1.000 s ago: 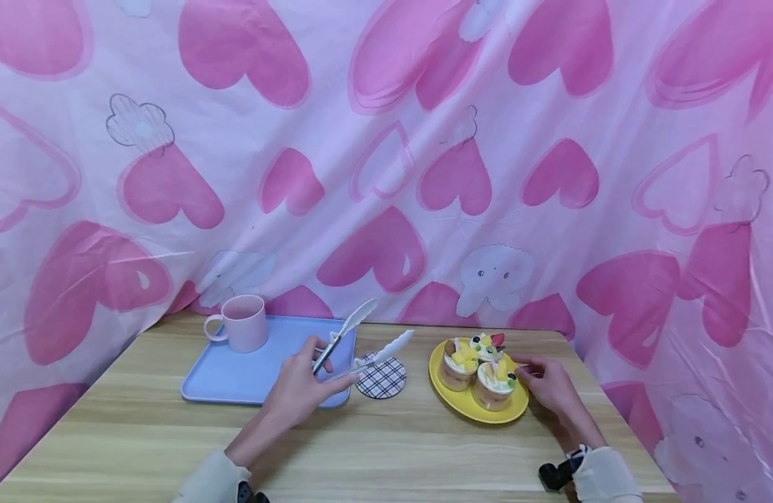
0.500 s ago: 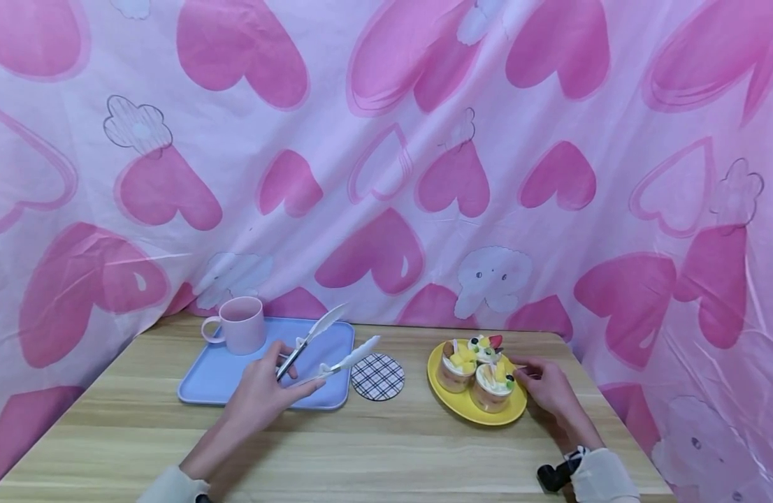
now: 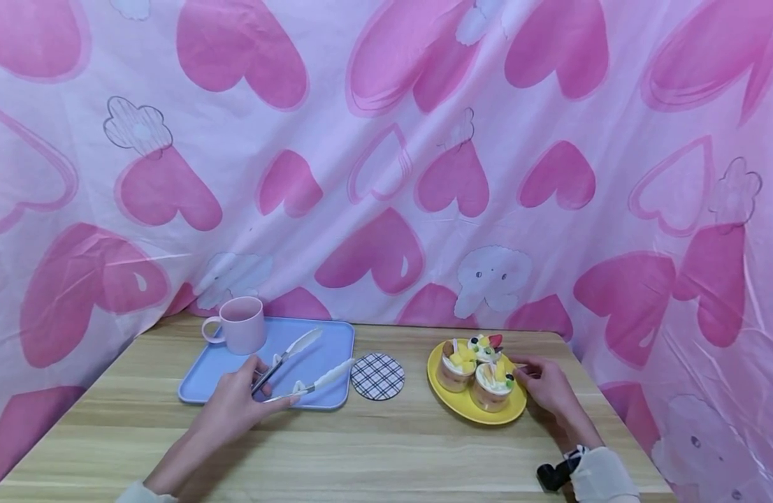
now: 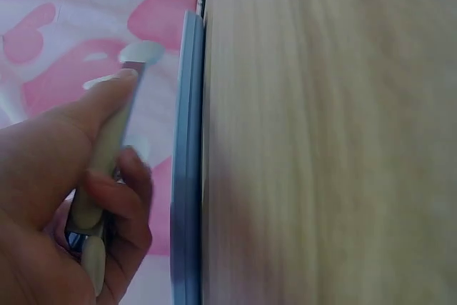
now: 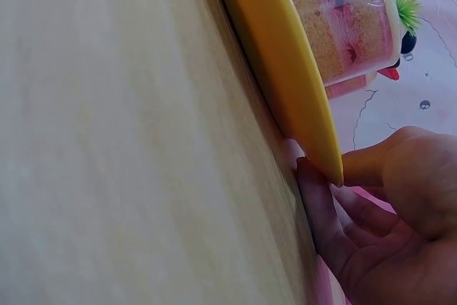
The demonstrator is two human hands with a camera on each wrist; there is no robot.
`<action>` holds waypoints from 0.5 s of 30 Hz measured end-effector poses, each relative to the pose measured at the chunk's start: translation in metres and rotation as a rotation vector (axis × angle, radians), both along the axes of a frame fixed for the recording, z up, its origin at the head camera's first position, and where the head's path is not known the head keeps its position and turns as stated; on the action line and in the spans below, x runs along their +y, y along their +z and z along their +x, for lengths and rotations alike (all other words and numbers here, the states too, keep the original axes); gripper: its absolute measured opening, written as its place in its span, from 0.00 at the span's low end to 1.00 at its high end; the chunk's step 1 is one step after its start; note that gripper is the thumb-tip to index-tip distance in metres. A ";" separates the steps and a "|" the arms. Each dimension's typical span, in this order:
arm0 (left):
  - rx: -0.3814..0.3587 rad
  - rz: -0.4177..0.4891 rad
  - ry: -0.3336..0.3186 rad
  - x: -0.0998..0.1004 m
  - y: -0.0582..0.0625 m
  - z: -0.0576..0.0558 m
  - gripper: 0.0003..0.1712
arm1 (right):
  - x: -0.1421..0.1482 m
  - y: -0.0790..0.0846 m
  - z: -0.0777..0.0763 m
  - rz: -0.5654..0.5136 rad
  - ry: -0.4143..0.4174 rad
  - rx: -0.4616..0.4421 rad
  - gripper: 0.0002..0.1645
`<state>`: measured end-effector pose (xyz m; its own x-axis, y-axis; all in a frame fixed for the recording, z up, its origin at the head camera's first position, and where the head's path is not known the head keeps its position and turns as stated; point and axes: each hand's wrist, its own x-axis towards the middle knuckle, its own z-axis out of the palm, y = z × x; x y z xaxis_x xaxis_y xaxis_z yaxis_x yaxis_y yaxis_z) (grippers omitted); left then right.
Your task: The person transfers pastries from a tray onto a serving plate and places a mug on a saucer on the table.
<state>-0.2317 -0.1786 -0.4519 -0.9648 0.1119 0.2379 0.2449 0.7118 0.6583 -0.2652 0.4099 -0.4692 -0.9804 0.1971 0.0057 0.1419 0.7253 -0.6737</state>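
My left hand (image 3: pixel 232 402) grips a pair of tongs (image 3: pixel 279 363), whose two white-tipped arms spread apart over the blue tray (image 3: pixel 198 388). Nothing sits between the tips. In the left wrist view the fingers curl round the handle of the tongs (image 4: pixel 111 130), and the tray edge (image 4: pixel 187 169) runs alongside. On the right, my right hand (image 3: pixel 546 384) pinches the rim of a yellow plate (image 3: pixel 487 417), thumb above and fingers beneath, as the right wrist view shows. Several dessert cups (image 3: pixel 490 391) topped with cream and fruit stand on that plate.
A pink mug (image 3: pixel 244 328) stands at the back left of the tray. Between tray and plate lies a round checked coaster (image 3: pixel 377 377). A heart-print cloth (image 3: pixel 386 168) hangs right behind the wooden table (image 3: pixel 374 454).
My left hand has drawn back to the left and downward with the tongs, from near the coaster to over the tray. The right hand and the plate have stayed in place.
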 end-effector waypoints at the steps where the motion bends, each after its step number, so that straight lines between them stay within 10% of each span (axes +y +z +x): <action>1: -0.008 0.004 -0.009 -0.002 0.000 0.001 0.41 | 0.000 0.000 0.000 0.000 0.000 0.000 0.23; 15: -0.039 -0.056 -0.031 -0.022 -0.003 0.010 0.40 | 0.000 0.001 0.001 0.017 0.008 -0.006 0.24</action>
<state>-0.2213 -0.2008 -0.4546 -0.9690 0.1543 0.1928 0.2426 0.7402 0.6270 -0.2646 0.4097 -0.4684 -0.9819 0.1892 0.0034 0.1398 0.7377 -0.6605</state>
